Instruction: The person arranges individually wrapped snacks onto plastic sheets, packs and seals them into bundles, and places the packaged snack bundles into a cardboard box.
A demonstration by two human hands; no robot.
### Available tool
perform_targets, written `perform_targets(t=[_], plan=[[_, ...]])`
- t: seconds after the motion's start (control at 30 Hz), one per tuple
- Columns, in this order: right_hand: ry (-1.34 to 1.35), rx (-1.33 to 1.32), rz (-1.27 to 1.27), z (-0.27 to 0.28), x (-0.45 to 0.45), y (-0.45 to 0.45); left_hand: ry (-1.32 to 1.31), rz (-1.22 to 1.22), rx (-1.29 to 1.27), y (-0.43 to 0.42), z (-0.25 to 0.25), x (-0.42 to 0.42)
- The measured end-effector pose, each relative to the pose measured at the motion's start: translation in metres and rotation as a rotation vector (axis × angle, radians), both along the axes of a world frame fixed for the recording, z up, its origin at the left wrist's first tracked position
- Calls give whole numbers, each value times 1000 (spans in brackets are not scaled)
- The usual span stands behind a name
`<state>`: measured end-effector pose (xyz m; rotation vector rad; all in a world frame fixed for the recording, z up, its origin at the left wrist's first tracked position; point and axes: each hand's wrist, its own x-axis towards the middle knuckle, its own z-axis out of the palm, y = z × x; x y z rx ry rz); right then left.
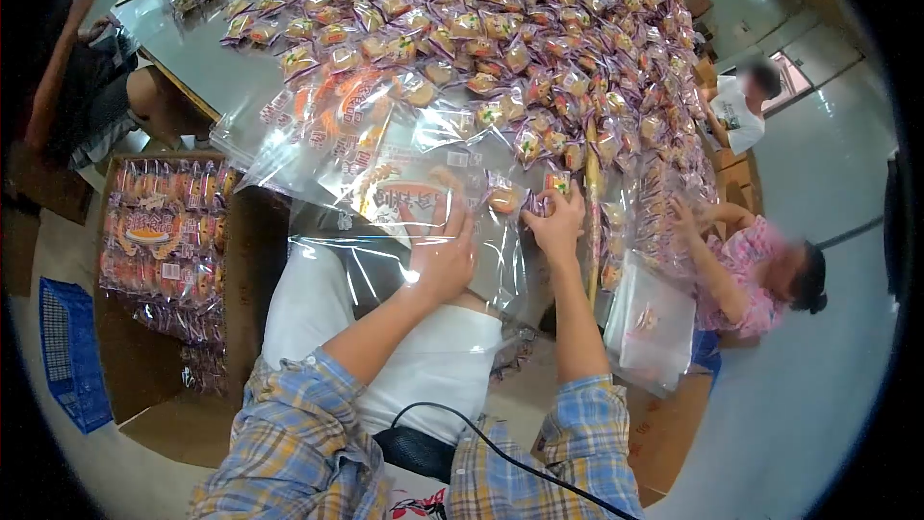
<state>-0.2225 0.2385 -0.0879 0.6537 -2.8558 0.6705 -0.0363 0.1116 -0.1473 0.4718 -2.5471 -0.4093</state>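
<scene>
My left hand (443, 248) is at a large clear printed bag (385, 183) near the table's front edge, its fingers partly behind the film and closed on it. My right hand (558, 221) pinches a small wrapped cake (556, 183) just right of the bag. Another wrapped cake (504, 196) lies between the two hands, over or inside the film; which, I cannot tell. More printed bags (279, 125) lie in a flat, overlapping stack to the left. Behind my hands spreads a large heap of wrapped cakes (481, 29) in purple-edged wrappers.
On the left, a cardboard box (144, 414) holds filled packs, beside a blue crate (72, 356). Clear bags (653, 318) hang at the right edge near a yellow strip (592, 202). A co-worker in pink (736, 279) reaches toward the heap; other people sit left and back right.
</scene>
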Motion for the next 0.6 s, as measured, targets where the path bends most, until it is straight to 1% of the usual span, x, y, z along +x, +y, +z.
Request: perform_targets(t=[0.1, 0.17, 0.2, 0.3, 0.4, 0.43, 0.53, 0.6], plan=[[122, -96, 140, -11, -14, 8, -11, -24, 23, -3, 4, 3], [200, -152, 224, -9, -18, 11, 74, -38, 39, -4, -1, 1], [242, -163, 254, -5, -19, 12, 112, -49, 46, -4, -3, 0], [252, -316, 283, 23, -5, 4, 71, -58, 104, -5, 3, 3], [348, -197, 419, 55, 12, -7, 48, -67, 105, -4, 1, 3], [455, -102, 439, 66, 18, -12, 27, -64, 98, -3, -2, 2], [407, -55, 414, 65, 15, -20, -23, -63, 119, -5, 3, 3], [279, 178, 383, 52, 25, -31, -24, -70, 135, -6, 3, 3]])
